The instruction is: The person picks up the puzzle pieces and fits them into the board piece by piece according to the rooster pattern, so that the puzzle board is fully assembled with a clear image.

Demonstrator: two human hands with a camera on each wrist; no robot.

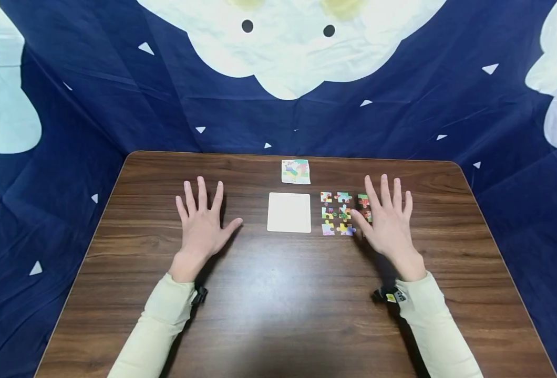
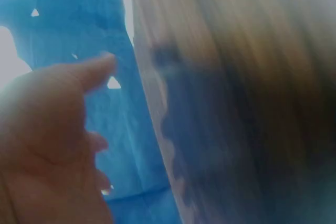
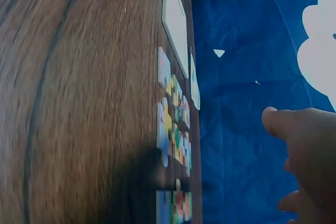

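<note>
Both hands hover over the wooden table with fingers spread and nothing in them. My left hand [image 1: 202,228] is left of a white square puzzle tray [image 1: 289,212]. The right hand [image 1: 392,226] is over the right end of the loose jigsaw pieces [image 1: 328,229], hiding part of that group. Several colourful pieces lie apart in rows just right of the tray. In the right wrist view the pieces [image 3: 163,129] lie flat, with the thumb [image 3: 283,121] well away from them. The left wrist view is blurred, showing the left hand [image 2: 47,129] and its shadow on the wood.
A small picture card [image 1: 296,171] lies behind the tray near the table's far edge. The brown table [image 1: 278,315] is bordered by a dark blue cloth [image 1: 117,94] with white cloud shapes. Dark devices [image 1: 200,295] are strapped at both wrists.
</note>
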